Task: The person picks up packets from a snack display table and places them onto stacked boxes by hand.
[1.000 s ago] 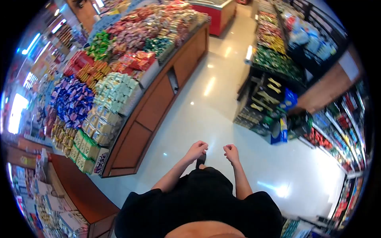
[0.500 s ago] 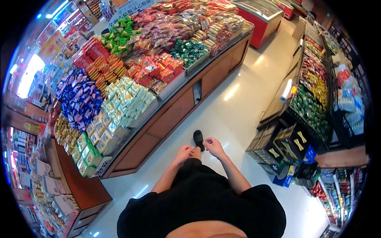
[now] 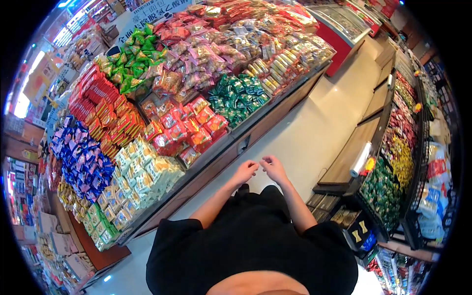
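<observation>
My left hand (image 3: 245,172) is in front of my waist, its fingers loosely bent and nothing seen in them. Close beside it, my right hand (image 3: 274,169) is held at the same height, also with loosely bent fingers and nothing visible in it. The fingertips of the two hands point toward each other with a small gap between. Neither hand touches the display counter (image 3: 206,167) to the left. Nearest to them on it lie red snack packets (image 3: 189,125), dark green packets (image 3: 238,98) and pale cream packets (image 3: 147,164).
A pale floor aisle (image 3: 314,118) runs ahead to a red chest freezer (image 3: 339,34). On the right stands a long shelf of wrapped goods (image 3: 396,137) with a plastic bag roll (image 3: 361,160) at its corner. Black boxes (image 3: 356,228) stand below it.
The view has moved forward along the counter, bringing the packets closer. Both hands are a little higher in front of me, and the shoe seen before is now mostly hidden.
</observation>
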A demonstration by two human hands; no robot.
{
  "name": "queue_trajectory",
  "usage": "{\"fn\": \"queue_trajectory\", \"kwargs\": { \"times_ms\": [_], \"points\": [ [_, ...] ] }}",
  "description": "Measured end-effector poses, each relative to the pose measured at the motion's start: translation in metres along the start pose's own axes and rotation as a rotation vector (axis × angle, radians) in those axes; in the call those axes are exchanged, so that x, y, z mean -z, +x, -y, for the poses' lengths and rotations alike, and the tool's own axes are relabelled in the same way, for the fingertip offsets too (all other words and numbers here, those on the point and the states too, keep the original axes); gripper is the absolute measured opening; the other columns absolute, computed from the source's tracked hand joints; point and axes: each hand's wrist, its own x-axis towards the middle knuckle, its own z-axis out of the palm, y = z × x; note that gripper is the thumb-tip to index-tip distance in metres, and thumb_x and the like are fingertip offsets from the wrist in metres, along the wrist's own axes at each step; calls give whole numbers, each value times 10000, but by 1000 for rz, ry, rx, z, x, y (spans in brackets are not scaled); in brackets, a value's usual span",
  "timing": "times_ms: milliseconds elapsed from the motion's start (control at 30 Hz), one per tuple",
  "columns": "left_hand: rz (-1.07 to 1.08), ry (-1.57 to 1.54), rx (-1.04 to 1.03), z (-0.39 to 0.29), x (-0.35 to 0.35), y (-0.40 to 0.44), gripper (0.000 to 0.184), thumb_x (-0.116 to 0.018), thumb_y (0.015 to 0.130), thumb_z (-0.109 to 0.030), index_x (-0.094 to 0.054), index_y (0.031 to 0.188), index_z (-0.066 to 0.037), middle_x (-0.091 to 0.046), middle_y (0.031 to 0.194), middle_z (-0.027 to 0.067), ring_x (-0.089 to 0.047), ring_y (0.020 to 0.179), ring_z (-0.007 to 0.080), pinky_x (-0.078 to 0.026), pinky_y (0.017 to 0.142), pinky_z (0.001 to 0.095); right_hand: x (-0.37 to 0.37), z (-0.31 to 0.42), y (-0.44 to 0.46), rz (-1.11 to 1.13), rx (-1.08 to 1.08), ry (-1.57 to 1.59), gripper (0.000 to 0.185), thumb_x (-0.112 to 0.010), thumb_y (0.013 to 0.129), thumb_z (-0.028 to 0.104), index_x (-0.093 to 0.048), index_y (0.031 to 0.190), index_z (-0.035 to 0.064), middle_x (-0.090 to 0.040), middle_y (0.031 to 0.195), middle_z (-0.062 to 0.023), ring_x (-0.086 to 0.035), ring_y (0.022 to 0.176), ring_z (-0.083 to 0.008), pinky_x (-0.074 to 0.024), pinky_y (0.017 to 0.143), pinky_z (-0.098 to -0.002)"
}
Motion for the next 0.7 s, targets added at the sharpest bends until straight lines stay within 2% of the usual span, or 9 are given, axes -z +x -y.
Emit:
{"fn": "queue_trajectory", "kwargs": {
  "times_ms": [33, 133, 267, 300, 400, 467, 533, 633, 700],
  "points": [
    [-11, -5, -9, -14, 4, 15, 305, -552, 884, -308, -546, 1044, -48, -578, 907, 28, -543, 777, 110, -431, 644, 247, 6, 11, 18, 9, -52, 84, 381, -624, 832, 243, -546, 1064, -49, -615, 868, -123, -608, 671, -158, -495, 615, -296],
    [-102, -33, 21, -41, 14, 64, 334, -563, 875, -295, -546, 1093, -43, -581, 928, 37, -546, 768, 114, -429, 640, 247, 17, 5, 83, 8, -12, -39, 369, -621, 833, 241, -549, 1051, -48, -618, 903, -129, -608, 707, -159, -500, 636, -296],
    [-319, -25, 29, -52, 36, 143, 389, -572, 844, -237, -540, 1145, 8, -616, 971, 93, -570, 805, 143, -457, 691, 282, 23, 1, 178, -4, 183, -180, 417, -624, 820, 230, -534, 1117, -48, -624, 1020, -188, -633, 858, -274, -501, 760, -337],
    [-375, 26, -4, -48, 42, 165, 422, -578, 828, -235, -532, 1162, 18, -620, 991, 106, -580, 854, 173, -464, 733, 307, 31, 36, 190, 9, 163, -226, 460, -625, 807, 238, -517, 1155, -43, -625, 1028, -202, -628, 912, -291, -482, 813, -355],
    [-594, 84, -71, -48, 55, 225, 436, -586, 816, -257, -538, 1144, 27, -619, 1002, 143, -594, 889, 219, -460, 768, 332, 39, 48, 260, 128, 111, -178, 470, -619, 801, 244, -511, 1162, -36, -624, 1014, -210, -627, 904, -287, -474, 823, -362],
    [-791, 172, -13, -66, 56, 244, 447, -581, 816, -297, -554, 1107, 41, -630, 982, 180, -608, 903, 279, -463, 782, 361, 43, 55, 295, 132, 255, -327, 447, -611, 797, 211, -511, 1159, -30, -612, 1011, -222, -621, 843, -317, -482, 766, -379],
    [-928, 154, 38, -82, 68, 269, 437, -574, 825, -316, -573, 1076, 41, -641, 961, 191, -613, 904, 306, -466, 787, 373, 45, 52, 327, 175, 400, -307, 395, -603, 784, 167, -523, 1125, -17, -592, 1026, -229, -578, 938, -365, -452, 831, -411],
    [-993, 198, 185, -107, 73, 292, 479, -516, 854, -436, -631, 960, 16, -652, 922, 198, -619, 884, 349, -471, 779, 407, 47, 50, 359, 319, 334, -318, 373, -603, 785, 144, -527, 1114, -15, -578, 1058, -222, -560, 970, -375, -440, 860, -414],
    [-981, 218, 317, -118, 72, 297, 526, -480, 858, -501, -648, 905, -4, -650, 902, 200, -623, 866, 356, -477, 759, 416, 44, 44, 369, 342, 458, -352, 389, -617, 791, 137, -518, 1131, -23, -577, 1023, -208, -597, 837, -300, -473, 754, -376]
  ]
}}
